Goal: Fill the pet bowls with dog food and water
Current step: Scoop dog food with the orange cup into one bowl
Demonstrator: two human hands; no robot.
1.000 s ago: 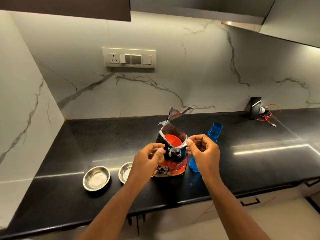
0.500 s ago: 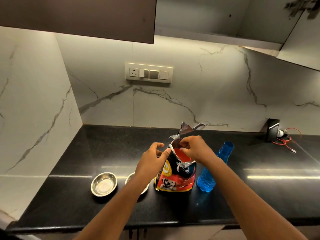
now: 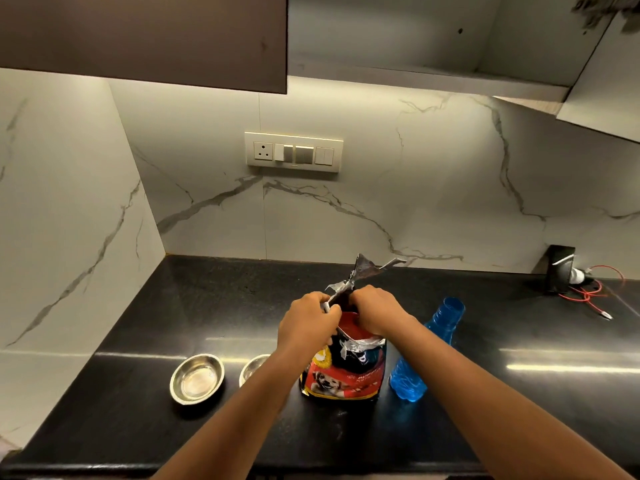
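Note:
A red and black dog food bag (image 3: 346,377) stands upright on the black counter (image 3: 138,410), its torn foil top open and a red scoop (image 3: 353,323) showing inside. My left hand (image 3: 306,323) pinches the bag's left rim. My right hand (image 3: 374,310) grips the foil top at the back right. Two steel bowls sit left of the bag: one (image 3: 196,377) in full view, the other (image 3: 254,368) partly hidden behind my left forearm. A blue water bottle (image 3: 426,351) stands just right of the bag.
A black charger with red wires (image 3: 581,289) lies at the back right of the counter. A switch panel (image 3: 294,152) is on the marble wall. Dark cabinets (image 3: 138,36) hang overhead. A side wall closes the counter's left end.
My hands have come closer together at the bag's top, the right one moving up to the foil flap. The camera has tilted upward, so more of the cabinets shows.

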